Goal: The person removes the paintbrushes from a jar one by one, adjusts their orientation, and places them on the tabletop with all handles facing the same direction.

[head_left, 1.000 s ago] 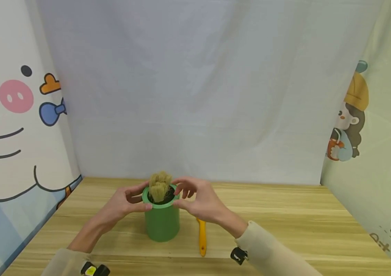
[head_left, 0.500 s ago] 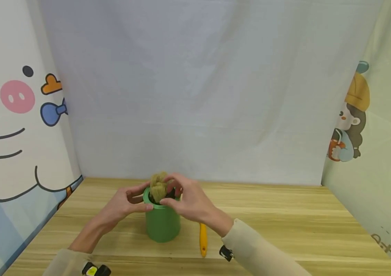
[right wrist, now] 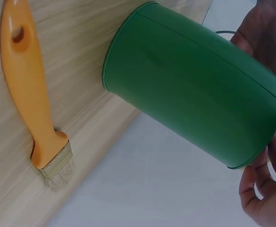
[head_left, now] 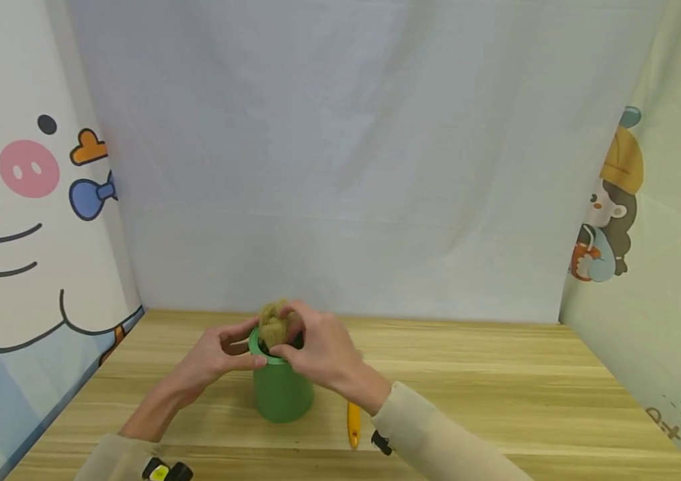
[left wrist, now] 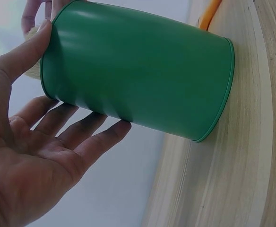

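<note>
A green metal can (head_left: 283, 397) stands upright on the wooden table. Out of its mouth rises a tan, bristly, tufted clump (head_left: 273, 333), with something dark around its base. My left hand (head_left: 216, 351) grips the can by its upper side; in the left wrist view the thumb lies at the rim and the fingers (left wrist: 102, 142) spread along the wall. From the right, my right hand (head_left: 325, 351) reaches over the rim and holds the clump between thumb and curled fingers. The clump is mostly hidden in the right wrist view, where the fingers (right wrist: 265, 182) show at the rim.
A paintbrush (right wrist: 31, 94) with an orange handle and pale bristles lies on the table (head_left: 466, 401) right of the can, its bristle end hidden under my right forearm in the head view. A white cloth (head_left: 340, 167) hangs behind; printed cloths flank both sides.
My right hand has moved left from the can's rim onto the tan clump and closed round it. My left hand and the can stay in place.
</note>
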A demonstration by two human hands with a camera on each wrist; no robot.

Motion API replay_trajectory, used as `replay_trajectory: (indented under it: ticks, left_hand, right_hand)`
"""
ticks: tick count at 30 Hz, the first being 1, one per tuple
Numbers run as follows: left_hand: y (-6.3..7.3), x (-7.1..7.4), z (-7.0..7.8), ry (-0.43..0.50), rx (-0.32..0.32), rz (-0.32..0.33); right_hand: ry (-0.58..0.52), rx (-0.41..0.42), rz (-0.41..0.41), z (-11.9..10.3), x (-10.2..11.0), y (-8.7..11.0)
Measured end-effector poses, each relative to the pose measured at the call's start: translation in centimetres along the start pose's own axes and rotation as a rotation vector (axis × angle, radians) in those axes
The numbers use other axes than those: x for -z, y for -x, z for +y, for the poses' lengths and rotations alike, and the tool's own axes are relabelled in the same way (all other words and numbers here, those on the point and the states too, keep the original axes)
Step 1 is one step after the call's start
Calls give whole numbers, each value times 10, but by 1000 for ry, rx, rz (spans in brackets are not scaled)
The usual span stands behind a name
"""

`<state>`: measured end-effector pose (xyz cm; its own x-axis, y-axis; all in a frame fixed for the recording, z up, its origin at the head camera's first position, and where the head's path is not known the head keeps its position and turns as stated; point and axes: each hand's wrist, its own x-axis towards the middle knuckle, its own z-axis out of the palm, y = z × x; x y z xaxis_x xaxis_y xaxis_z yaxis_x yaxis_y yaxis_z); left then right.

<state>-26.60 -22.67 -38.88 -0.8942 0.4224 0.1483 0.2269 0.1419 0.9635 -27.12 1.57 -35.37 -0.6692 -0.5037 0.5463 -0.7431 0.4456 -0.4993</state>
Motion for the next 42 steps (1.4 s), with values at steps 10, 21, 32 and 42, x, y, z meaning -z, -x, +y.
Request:
replay_trajectory:
  ticks: [10, 21, 32, 42]
  left_hand:
    - [0, -1, 2, -2, -8, 4]
    - [-1, 0, 4, -2, 4, 15]
    - [-1, 2, 3, -2, 3, 5]
    - [-1, 0, -1, 13, 3, 14]
  right_hand:
    - [-18, 102, -17, 7, 5, 4]
    - [-115, 191, -22, 18, 8, 5]
    - [-128, 122, -68, 18, 13, 5]
    - [-204, 30, -102, 21, 17, 6]
